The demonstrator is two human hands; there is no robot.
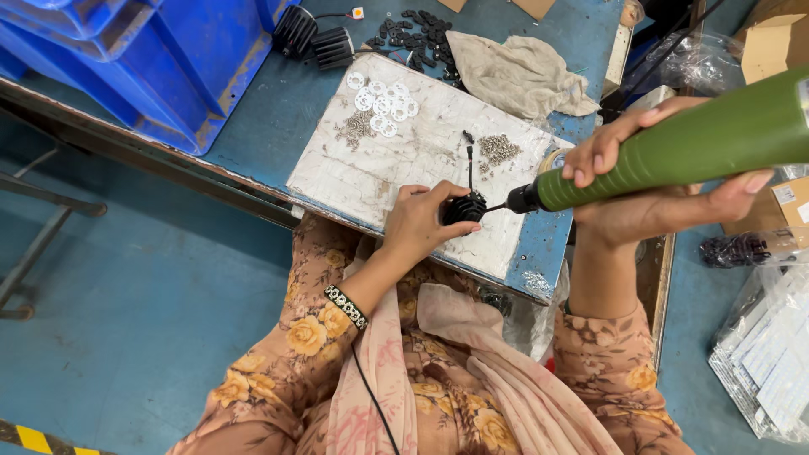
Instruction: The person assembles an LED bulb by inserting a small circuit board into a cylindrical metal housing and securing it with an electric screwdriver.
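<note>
Green electric screwdriver (674,147) fills your right hand (649,181); your left hand (419,223) clamps the black finned part (465,207) on the white board (379,168). Clear plastic packets (771,354) lie at the right edge, cut off; a brown carton (771,42) sits top right, its label unreadable.

- I hold one green power screwdriver (691,139).
- One black finned part (464,207) is under my hand; two more (316,40) sit by the blue bins.
- One cloth (518,74).
- Two screw piles (499,148).
</note>
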